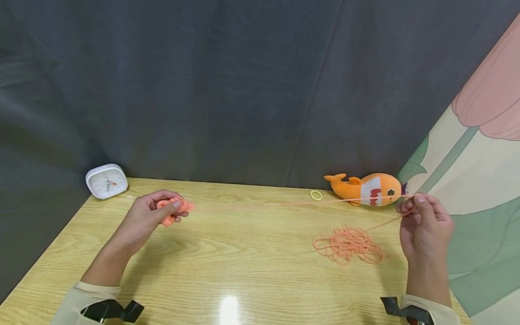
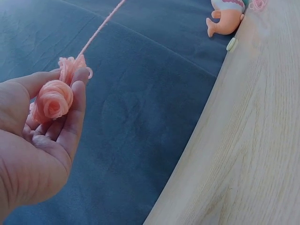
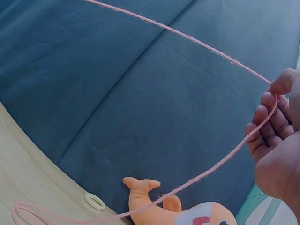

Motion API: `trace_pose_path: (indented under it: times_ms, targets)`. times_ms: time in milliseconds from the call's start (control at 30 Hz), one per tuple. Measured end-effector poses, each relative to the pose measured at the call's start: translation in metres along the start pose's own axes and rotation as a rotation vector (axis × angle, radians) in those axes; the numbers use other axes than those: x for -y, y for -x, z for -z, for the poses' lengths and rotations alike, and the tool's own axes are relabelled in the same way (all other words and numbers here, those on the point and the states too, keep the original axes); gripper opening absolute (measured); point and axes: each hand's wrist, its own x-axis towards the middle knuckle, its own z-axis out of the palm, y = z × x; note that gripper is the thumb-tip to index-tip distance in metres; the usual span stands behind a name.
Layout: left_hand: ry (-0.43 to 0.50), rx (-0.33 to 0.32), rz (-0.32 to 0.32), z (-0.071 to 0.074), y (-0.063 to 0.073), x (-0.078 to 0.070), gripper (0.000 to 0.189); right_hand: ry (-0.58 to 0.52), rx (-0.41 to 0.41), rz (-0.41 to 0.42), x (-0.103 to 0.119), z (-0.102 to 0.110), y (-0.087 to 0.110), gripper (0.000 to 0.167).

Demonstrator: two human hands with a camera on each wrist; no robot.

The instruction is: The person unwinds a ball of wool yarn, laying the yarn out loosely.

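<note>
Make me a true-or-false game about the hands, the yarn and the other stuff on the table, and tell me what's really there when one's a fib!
1. The left hand holds a wound bundle of coral-pink yarn. True.
2. Only one hand has yarn. False: the right hand pinches a thin coral-pink yarn strand.
3. An orange-and-white plush fish-shaped toy lies near the back edge of the pale wooden table, with a small yellow plain ring nearby. True.
4. No yarn lies on the table. False: a tangled coral-pink yarn pile lies there, nearer the right hand.
5. A white rounded-square clock stands at the table's left back corner. True.
</note>
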Motion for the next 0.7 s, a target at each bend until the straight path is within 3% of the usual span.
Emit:
trace_pose_path:
  times_ms: [233,700]
  targets:
    - [0.025,-0.012,-0.002,0.003,0.000,0.000,0.023,-0.017,-0.082,-0.025,0.003,0.002,-0.002,0.013]
    - [-0.043,-0.047,0.013,0.006,0.000,0.000,0.032,-0.038,-0.182,0.005,0.012,0.013,-0.008,0.014]
